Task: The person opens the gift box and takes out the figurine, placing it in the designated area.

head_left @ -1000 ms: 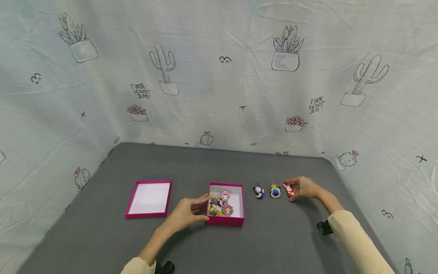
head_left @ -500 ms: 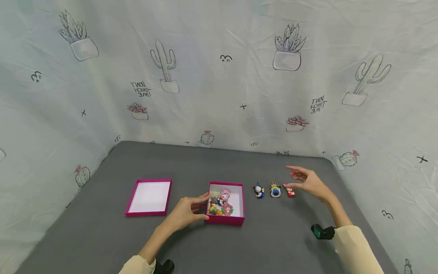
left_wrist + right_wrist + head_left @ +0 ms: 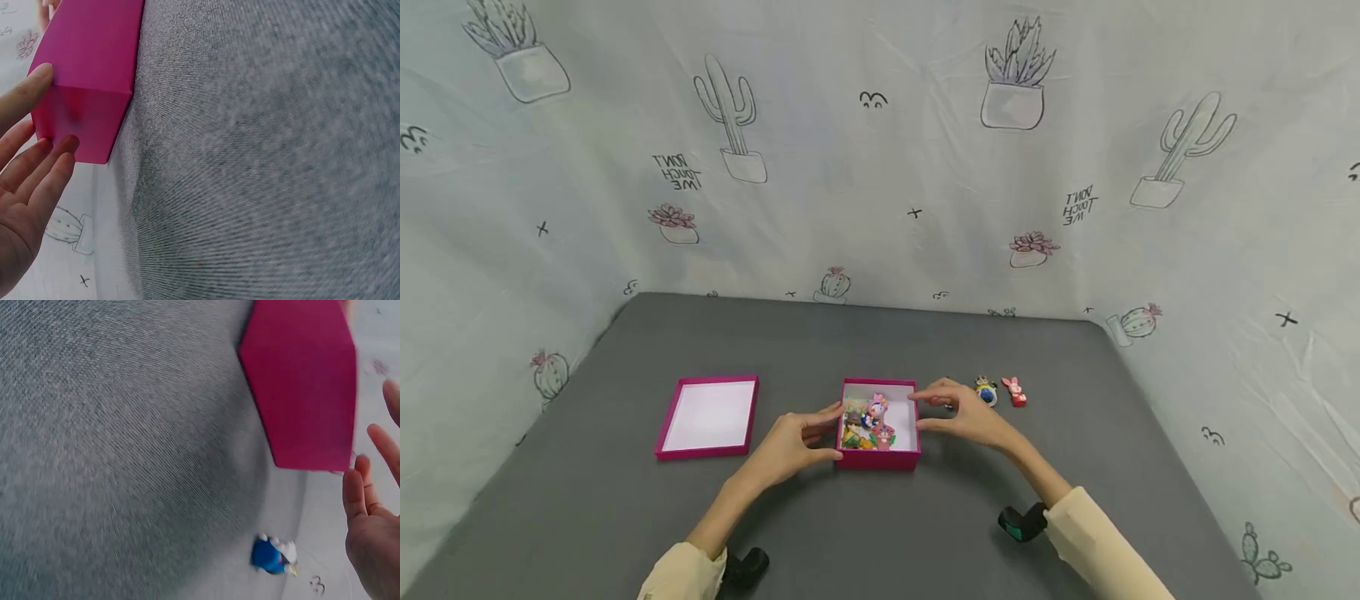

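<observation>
A magenta open box (image 3: 878,460) with a white inside holds several small toy figurines (image 3: 874,411) bunched toward its left. My left hand (image 3: 786,448) touches the box's left side, thumb at the near corner and fingers extended, as the left wrist view shows. On the other side, my right hand (image 3: 968,414) has its fingertips spread by the right wall and holds nothing. Behind that hand a blue-and-white figurine (image 3: 269,555) is mostly hidden in the head view. Right of it lie a yellow-and-blue figurine (image 3: 986,392) and a pink rabbit figurine (image 3: 1015,392).
The shallow lid (image 3: 711,417), white inside with magenta edges, lies left of the box. Everything is on a grey cloth-covered table (image 3: 850,533). A pale curtain (image 3: 880,167) printed with cacti hangs behind and at the sides.
My right hand has let go of the pink rabbit figurine, lifted away, and moved left to the box. The left hand stays at the box. The head view has shifted slightly.
</observation>
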A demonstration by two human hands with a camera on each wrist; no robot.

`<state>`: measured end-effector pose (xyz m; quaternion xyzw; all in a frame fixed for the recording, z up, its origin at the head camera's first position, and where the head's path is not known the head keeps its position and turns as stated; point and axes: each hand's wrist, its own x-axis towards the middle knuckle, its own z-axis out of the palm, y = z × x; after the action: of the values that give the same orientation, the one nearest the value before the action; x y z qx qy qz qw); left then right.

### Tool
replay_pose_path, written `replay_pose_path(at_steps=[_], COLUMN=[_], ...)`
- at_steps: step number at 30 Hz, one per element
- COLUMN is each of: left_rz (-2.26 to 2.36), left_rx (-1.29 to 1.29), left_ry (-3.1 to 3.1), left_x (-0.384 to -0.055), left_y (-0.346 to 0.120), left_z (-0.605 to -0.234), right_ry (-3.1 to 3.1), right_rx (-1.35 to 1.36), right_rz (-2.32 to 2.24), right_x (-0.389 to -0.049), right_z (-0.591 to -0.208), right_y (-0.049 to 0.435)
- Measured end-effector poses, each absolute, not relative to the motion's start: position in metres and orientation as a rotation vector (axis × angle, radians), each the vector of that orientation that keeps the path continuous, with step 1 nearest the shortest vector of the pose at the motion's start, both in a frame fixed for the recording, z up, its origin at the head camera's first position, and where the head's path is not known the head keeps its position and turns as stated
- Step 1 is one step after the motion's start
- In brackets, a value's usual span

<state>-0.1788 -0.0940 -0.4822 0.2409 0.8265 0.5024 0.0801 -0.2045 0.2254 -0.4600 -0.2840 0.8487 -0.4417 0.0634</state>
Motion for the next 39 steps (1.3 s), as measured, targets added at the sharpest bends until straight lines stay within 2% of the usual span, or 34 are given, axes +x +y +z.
replay_pose_path(at_steps=[11,23,39], left_rz=[1.476,1.518,1.525], left_rx=[0.763,0.756,0.722], left_ry=[2.490,2.443,2.430], left_x=[-0.196,-0.184,-0.178], left_y=[-0.098,-0.094,-0.094], left_z=[-0.467,-0.481,-0.481], right_ry=[2.838,3.045,3.305], right_rx=[-0.781,-0.300,-0.213], right_rz=[-1.160,-1.148,-0.807], right_x=[-0.223,-0.202,-0.198], right_z=[-0.463,-0.482,-0.486], right_y=[0.194,0.144,0.127])
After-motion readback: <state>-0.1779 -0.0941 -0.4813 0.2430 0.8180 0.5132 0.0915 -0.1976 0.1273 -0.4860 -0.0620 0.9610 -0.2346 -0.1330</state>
